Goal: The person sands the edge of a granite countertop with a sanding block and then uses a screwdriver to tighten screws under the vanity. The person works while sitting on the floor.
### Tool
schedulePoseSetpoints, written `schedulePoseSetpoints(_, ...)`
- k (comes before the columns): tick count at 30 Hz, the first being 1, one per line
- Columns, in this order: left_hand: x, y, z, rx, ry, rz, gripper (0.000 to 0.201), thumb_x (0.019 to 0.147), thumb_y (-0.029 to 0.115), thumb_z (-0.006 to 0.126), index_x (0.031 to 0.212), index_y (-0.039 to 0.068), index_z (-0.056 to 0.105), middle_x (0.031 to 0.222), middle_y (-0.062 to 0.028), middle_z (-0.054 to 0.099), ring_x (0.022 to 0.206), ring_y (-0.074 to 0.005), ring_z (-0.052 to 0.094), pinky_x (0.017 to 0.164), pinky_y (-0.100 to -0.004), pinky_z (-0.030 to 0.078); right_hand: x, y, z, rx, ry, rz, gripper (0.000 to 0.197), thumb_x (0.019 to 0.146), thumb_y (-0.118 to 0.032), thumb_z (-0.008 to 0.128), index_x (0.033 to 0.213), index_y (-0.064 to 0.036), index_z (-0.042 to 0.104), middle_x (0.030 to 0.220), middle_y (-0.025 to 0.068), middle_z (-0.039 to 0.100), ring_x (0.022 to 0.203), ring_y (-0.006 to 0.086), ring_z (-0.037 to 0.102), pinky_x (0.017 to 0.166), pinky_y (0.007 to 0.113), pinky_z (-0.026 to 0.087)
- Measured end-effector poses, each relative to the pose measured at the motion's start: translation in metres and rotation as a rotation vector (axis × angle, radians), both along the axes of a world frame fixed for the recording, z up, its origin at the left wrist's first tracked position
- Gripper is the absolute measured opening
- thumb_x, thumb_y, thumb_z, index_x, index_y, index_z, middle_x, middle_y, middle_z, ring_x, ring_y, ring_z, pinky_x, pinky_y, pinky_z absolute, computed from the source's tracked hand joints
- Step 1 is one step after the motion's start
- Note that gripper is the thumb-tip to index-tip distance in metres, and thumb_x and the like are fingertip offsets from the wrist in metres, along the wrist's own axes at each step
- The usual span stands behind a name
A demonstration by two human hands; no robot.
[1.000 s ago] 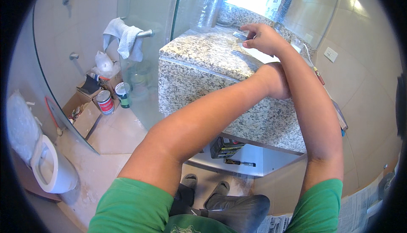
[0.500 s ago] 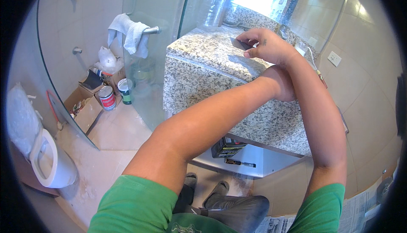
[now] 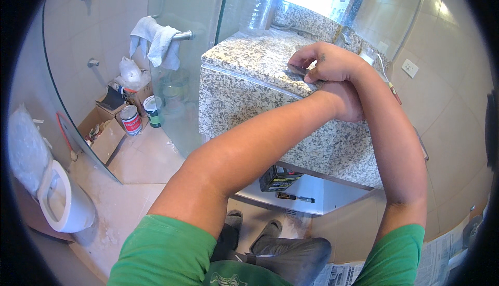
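My right hand point(image 3: 325, 63) lies on top of a speckled granite countertop point(image 3: 249, 57). Its fingers press a thin flat dark piece point(image 3: 297, 70) against the stone near the front edge. My left hand point(image 3: 347, 103) sits just below my right wrist at the counter's edge; the right forearm crosses over it, so its fingers are hidden. Both forearms reach up from the lower edge of the view and cross near the wrists.
A glass shower screen point(image 3: 192, 78) with a white towel point(image 3: 156, 39) on its handle stands left of the counter. Paint cans point(image 3: 131, 120), a cardboard box point(image 3: 106, 132) and a toilet point(image 3: 62, 203) are at the left. A white shelf point(image 3: 312, 195) below the counter holds small items. Newspaper point(image 3: 442, 262) covers the floor at the right.
My right hand has slid a little toward the counter's front edge with the dark piece under its fingers. The view has shifted slightly; my left hand stays under the wrist.
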State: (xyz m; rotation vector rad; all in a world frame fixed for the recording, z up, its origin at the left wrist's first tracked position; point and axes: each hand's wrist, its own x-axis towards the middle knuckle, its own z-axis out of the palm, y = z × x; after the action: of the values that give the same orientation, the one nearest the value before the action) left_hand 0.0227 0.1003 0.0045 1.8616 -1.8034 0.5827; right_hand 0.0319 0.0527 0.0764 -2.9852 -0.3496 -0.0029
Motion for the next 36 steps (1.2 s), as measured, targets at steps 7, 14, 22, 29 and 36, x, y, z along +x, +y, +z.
schedulePoseSetpoints(7,0.017,-0.027,-0.010,-0.144,-0.217,0.019,0.051,0.098,0.041,0.047,0.139,0.012,0.058,0.146,-0.0150,0.056,0.134,-0.0299,0.053,0.116,-0.0432,0.036,0.005,-0.012,0.009,-0.008,-0.136,-0.076,0.052,0.080,-0.011,0.080,0.130,-0.0093,0.068,0.124,0.0146,0.070,0.114,0.0274,0.066,0.100,0.039,0.052)
schedulePoseSetpoints(14,0.003,-0.014,-0.006,0.017,0.030,0.107,0.038,0.097,0.039,0.052,0.107,0.010,0.074,0.114,-0.0122,0.073,0.117,-0.0293,0.064,0.107,-0.0459,0.045,0.009,-0.061,0.018,0.087,-0.419,-0.185,0.047,0.083,-0.023,0.079,0.124,-0.0023,0.070,0.109,0.0166,0.074,0.098,0.0271,0.070,0.091,0.039,0.054)
schedulePoseSetpoints(22,0.013,-0.018,-0.014,-0.200,-0.500,-0.087,0.038,0.090,0.042,0.062,0.101,0.007,0.073,0.099,-0.0128,0.072,0.098,-0.0302,0.066,0.088,-0.0450,0.052,0.006,-0.083,0.019,0.064,-0.279,-0.313,0.039,0.082,-0.030,0.079,0.108,-0.0008,0.077,0.089,0.0133,0.074,0.079,0.0231,0.069,0.076,0.038,0.055)
schedulePoseSetpoints(29,0.014,-0.019,-0.018,-0.102,-0.286,-0.132,0.036,0.088,0.043,0.062,0.097,0.011,0.076,0.101,-0.0149,0.074,0.092,-0.0354,0.071,0.082,-0.0500,0.057,0.019,-0.064,0.005,-0.013,0.012,-0.316,0.039,0.083,-0.031,0.081,0.107,-0.0010,0.077,0.092,0.0121,0.075,0.083,0.0227,0.071,0.072,0.038,0.057)
schedulePoseSetpoints(36,0.021,-0.022,-0.012,-0.022,-0.321,-0.085,0.036,0.082,0.042,0.064,0.088,0.010,0.078,0.093,-0.0164,0.075,0.087,-0.0361,0.072,0.082,-0.0489,0.057,0.037,-0.071,0.003,-0.344,-0.089,-0.122,0.038,0.083,-0.035,0.080,0.105,-0.0038,0.078,0.091,0.0127,0.077,0.084,0.0234,0.071,0.079,0.041,0.055)
